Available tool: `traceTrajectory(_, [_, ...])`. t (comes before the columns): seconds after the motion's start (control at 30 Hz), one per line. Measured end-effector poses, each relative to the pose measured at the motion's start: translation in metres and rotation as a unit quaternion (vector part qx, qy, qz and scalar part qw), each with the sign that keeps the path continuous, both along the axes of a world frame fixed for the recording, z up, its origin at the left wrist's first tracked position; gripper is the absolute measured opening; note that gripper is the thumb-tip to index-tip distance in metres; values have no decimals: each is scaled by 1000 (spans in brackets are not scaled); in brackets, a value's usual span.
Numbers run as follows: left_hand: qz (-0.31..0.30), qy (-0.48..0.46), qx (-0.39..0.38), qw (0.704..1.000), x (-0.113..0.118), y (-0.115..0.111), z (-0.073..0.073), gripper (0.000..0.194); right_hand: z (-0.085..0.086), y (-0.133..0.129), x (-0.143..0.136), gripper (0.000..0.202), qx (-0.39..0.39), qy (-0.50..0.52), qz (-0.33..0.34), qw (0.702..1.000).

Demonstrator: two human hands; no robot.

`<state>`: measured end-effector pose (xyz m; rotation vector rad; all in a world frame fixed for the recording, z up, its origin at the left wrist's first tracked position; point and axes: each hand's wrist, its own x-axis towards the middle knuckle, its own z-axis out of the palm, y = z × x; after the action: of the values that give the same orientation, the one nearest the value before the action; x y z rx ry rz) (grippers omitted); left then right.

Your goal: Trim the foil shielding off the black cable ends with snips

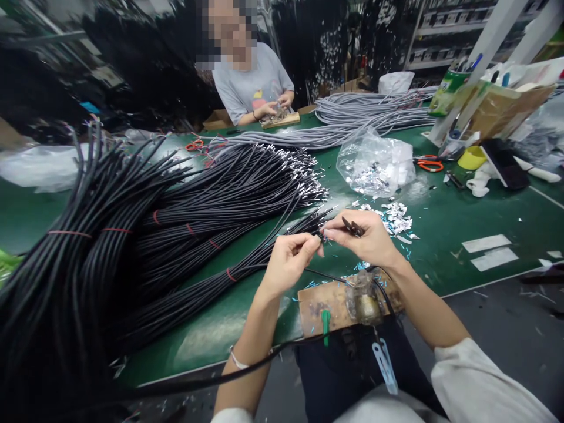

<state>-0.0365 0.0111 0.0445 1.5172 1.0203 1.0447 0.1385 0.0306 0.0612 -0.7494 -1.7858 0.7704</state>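
Observation:
In the middle of the view my hands meet over the table, fingertips nearly touching. My left hand (288,258) is closed in a pinch at the end of a thin black cable; the exact grip is partly hidden by the fingers. My right hand (374,239) pinches fine wire ends, with red showing, and has small dark wire cutters (353,227) tucked in it. Below the hands lies a worn wooden board (319,302) carrying a metal fixture (366,302). To the left are bundles of black cables (220,205) with stripped pale ends, tied with red bands.
Across the table sits a co-worker (259,82) handling something on a small wooden block. Grey cable coils (374,111), a clear plastic bag (376,161), white scraps (396,218), orange-handled scissors (429,164) and a phone (504,163) lie about. A black cable (207,380) crosses my left forearm.

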Motion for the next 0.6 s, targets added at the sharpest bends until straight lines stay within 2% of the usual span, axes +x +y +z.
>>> traceTrajectory(0.1, [-1, -14, -5, 1000, -1, 1, -1, 39, 1, 0, 1, 12, -16, 3, 12, 1000])
traceTrajectory(0.17, [22, -31, 17, 999, 1, 2, -3, 34, -1, 0, 1, 12, -61, 25, 14, 998])
traceTrajectory(0.23, [55, -45, 67, 995, 2, 3, -5, 25, -4, 1, -2, 13, -140, 72, 29, 987])
traceTrajectory(0.3, [83, -56, 134, 986, 4, 4, -6, 19, -7, 2, -5, 19, -237, 119, 62, 962])
traceTrajectory(0.37, [113, -54, 195, 973, 4, 3, -7, 15, -9, 1, -9, 23, -287, 144, 82, 943])
traceTrajectory(0.43, [154, -33, 242, 957, 5, 1, -6, 11, -9, -1, -12, 22, -269, 152, 70, 949])
traceTrajectory(0.5, [189, -5, 277, 942, 5, 0, -5, 8, -8, -4, -13, 20, -211, 144, 40, 966])
traceTrajectory(0.6, [204, 25, 297, 933, 6, -2, -4, 7, -6, -7, -12, 18, -110, 84, -19, 990])
